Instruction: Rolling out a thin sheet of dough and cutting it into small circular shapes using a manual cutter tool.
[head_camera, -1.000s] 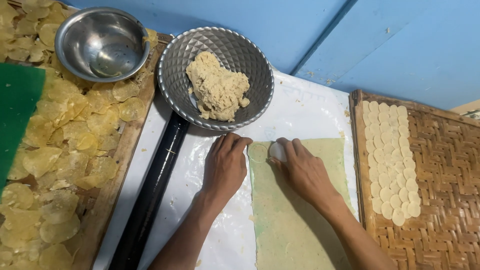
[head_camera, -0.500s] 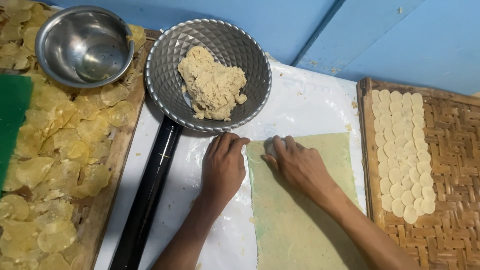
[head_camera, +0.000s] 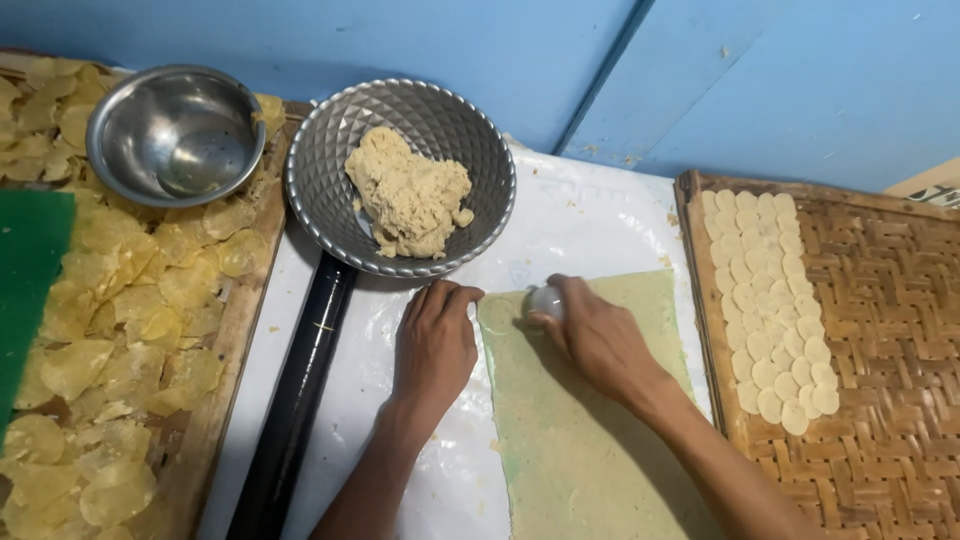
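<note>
The right hand grips a small round white cutter and presses it into the top left corner of the dough sheet, at 12 o'clock on the sheet. The left hand lies flat, fingers loosely curled, holding nothing, pinning the white plastic just beside the sheet's left edge. To do this well, I judge: press straight down, twist slightly, and keep each cut tight against the last so little dough is wasted. The sheet is thin, pale greenish tan, rectangular, smooth and still largely uncut.
</note>
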